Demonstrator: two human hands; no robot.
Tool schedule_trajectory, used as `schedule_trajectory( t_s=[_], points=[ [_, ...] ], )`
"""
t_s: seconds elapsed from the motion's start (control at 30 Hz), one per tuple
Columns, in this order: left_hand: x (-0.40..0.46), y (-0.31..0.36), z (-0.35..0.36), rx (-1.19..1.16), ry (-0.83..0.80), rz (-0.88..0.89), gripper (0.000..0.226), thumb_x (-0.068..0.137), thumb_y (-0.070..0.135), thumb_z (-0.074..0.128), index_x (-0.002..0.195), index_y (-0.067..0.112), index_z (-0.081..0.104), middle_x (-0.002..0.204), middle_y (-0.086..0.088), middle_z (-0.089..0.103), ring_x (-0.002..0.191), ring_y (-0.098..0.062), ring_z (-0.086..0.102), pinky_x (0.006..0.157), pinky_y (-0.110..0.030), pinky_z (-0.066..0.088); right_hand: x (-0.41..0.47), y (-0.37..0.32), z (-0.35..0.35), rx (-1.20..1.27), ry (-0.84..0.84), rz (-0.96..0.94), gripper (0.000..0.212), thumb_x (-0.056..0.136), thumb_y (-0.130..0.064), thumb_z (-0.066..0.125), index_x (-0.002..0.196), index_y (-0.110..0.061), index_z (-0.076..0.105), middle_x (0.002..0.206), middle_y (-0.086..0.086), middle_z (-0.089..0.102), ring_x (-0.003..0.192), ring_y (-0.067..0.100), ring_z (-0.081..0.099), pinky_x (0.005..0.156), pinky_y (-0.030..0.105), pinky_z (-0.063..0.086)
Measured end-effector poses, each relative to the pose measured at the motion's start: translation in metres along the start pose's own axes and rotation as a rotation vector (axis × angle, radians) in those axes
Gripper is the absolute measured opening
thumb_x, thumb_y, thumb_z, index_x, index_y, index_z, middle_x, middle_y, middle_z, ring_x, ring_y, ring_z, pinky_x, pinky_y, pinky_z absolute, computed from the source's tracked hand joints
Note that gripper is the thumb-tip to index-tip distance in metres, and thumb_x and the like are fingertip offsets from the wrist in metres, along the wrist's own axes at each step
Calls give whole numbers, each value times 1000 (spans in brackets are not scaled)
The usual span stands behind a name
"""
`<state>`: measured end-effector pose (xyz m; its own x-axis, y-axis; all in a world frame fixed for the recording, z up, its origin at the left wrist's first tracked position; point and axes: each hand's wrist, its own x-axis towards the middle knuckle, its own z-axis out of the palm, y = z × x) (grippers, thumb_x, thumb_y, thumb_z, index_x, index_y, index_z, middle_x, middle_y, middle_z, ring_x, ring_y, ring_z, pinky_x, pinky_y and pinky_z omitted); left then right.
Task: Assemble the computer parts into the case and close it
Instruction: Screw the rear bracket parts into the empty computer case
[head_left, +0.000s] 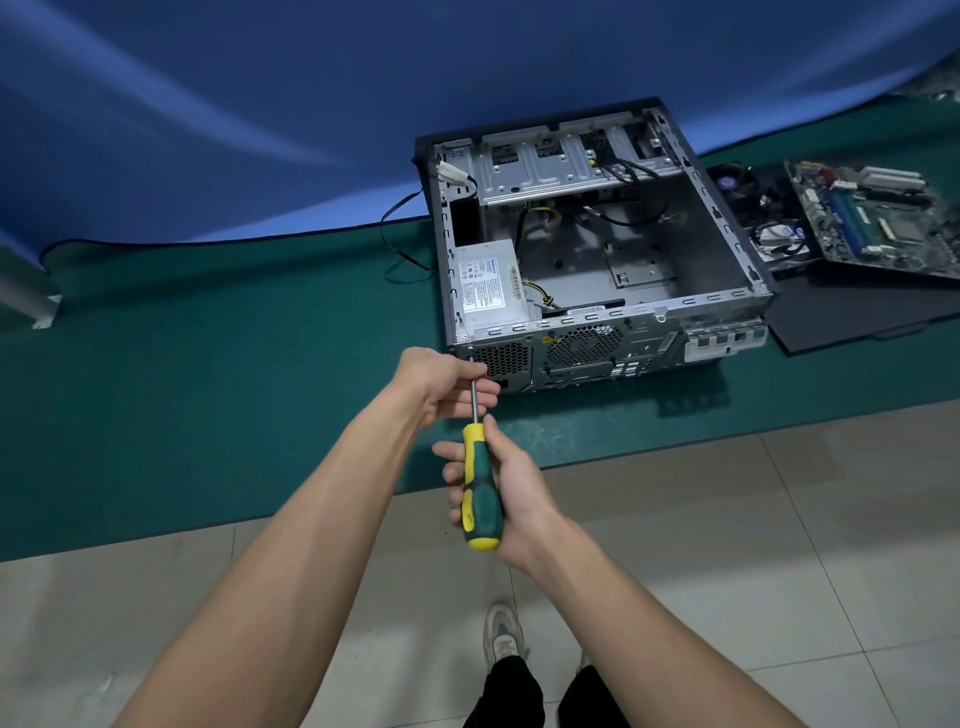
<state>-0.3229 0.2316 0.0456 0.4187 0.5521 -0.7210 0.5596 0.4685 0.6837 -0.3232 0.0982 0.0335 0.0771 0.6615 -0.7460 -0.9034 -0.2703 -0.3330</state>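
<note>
Computer case (597, 249) lies on its side on the green mat (208, 364), open top facing up, with its rear panel turned toward the person. Inside the case, in the near-left corner, sits the power supply (485, 283); the rest of the case floor is bare metal with loose cables. Just right of the case, the motherboard (872, 213) rests outside on a dark side panel (852, 312), so most of the assembly seems not yet done

At the case's rear top-left corner, the tip of a screwdriver (480, 483) meets what looks like a screw; the screw itself is too small to make out. The right hand (511, 499) wraps around the green and yellow handle, fingers curled closed on it. The left hand (447, 382) pinches the bare shaft near the case, steadying it

The likely step is fastening the power supply to the rear panel. The main risk is the tip slipping out of the screw head, since the driver comes in at an angle from below the mat's edge; that could strip the head or jab the left fingers. Driving it tilted could also cross-thread the hole. The case could slide away on the mat under push
</note>
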Motion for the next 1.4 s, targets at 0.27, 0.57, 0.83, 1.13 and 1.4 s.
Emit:
schedule_trajectory(
  t_s=[0.27,0.57,0.83,1.13,1.4],
  points=[
    [0,2,-5,109,-135,-33,23,98,16,48,85,1,60,59,-6,69,49,-13,66,46,-22,54,2,2,2,47,35,-77,34,96,-37,52,86,-6,61,57,2,61,42,12,52,42,20,43],
    [0,4,-2,307,46,78,19,83,11,71,70,-2,64,54,-10,66,39,-15,58,45,-24,52,2,2,2,-188,210,-154,24,89,-29,66,80,-9,55,59,3,56,38,14,50,41,21,41],
    [-4,10,-14,307,-115,16,8,93,9,56,89,5,61,65,-3,71,43,-9,61,44,-17,47,-2,3,4,50,-19,-19,39,93,-44,53,91,-6,65,59,1,58,45,14,52,45,22,42],
    [1,5,-7,381,7,83,17,85,14,69,72,3,63,53,-4,67,39,-10,59,40,-18,46,5,5,0,-79,231,-143,26,87,-32,68,81,-8,60,55,1,61,39,11,51,40,20,41],
    [-5,9,-12,314,-155,8,15,95,9,52,87,1,61,65,-7,71,51,-17,67,53,-26,56,1,-2,-5,-112,64,-62,37,88,-46,61,85,-9,60,58,2,57,41,14,48,40,20,39]
  ],
)
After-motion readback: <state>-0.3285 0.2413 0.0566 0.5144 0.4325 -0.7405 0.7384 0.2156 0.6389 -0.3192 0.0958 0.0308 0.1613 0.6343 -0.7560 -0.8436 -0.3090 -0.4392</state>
